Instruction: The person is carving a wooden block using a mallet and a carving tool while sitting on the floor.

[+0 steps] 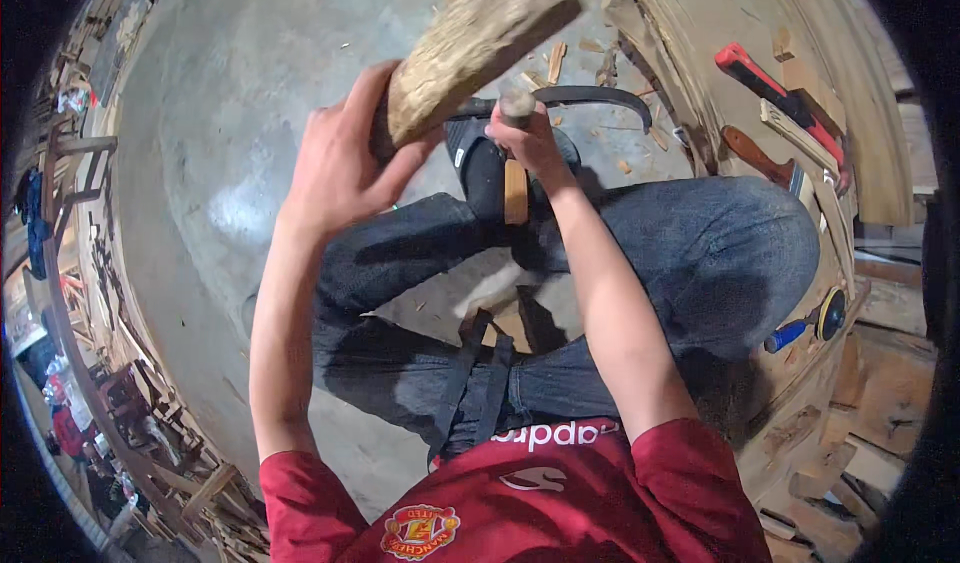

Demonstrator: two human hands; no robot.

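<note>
Head view: holding wood block (475, 48) in left fingers (368, 98); right of block's near end, gripping round-ended handle (517, 107) in right fingers (514, 141).

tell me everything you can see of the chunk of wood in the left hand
The chunk of wood is thick and elongated, pale yellowish-brown, with a rough, uneven face and a darker, shadowed lower side. It looks like solid, unpainted timber. It slants from the left hand up and right to the picture's top edge, where its far end is blurred. It appears raised above the grey floor. The hand's grip wraps its near end; no other contact can be made out.
</note>
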